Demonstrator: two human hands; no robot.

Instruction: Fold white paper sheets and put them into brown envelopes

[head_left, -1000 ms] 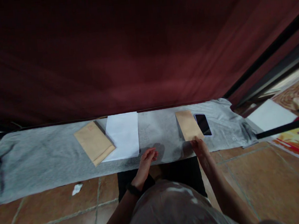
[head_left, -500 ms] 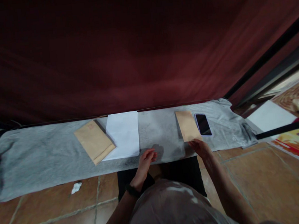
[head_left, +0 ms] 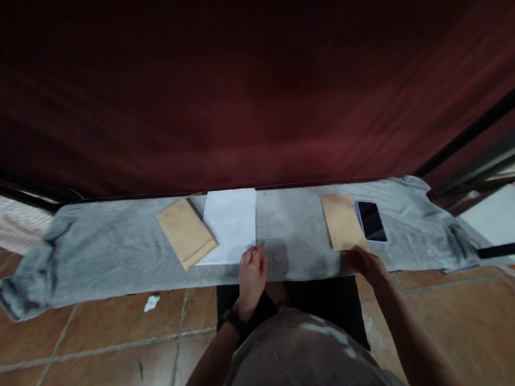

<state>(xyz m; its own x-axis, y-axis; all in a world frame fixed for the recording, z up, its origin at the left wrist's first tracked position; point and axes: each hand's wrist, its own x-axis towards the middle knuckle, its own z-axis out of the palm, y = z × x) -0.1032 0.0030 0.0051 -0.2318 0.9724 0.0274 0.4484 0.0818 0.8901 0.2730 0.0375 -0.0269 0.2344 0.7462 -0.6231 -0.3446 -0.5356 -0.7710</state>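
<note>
My left hand (head_left: 253, 273), with a dark band on its wrist, has its fingers curled at the lower right corner of a stack of white paper (head_left: 233, 219). Whether it pinches the paper is hidden. A larger brown envelope (head_left: 185, 231), its flap end towards me, overlaps the paper's left side. My right hand (head_left: 365, 261) grips the near edge of a smaller brown envelope (head_left: 343, 221), which lies on the grey cloth. Just right of that envelope is a phone (head_left: 372, 221) with a dark screen and a pale case.
Grey cloth (head_left: 117, 249) covers the narrow bench before me. A dark red curtain (head_left: 251, 127) hangs behind it, with dark metal bars (head_left: 483, 123) at the sides. White scrap (head_left: 151, 302) lies on the tiled floor (head_left: 108, 347). A white panel (head_left: 506, 217) stands at right.
The view has shifted, so the bench things appear farther right. My left hand has moved to the white paper's near right corner. My right hand stays at the smaller envelope's near edge.
</note>
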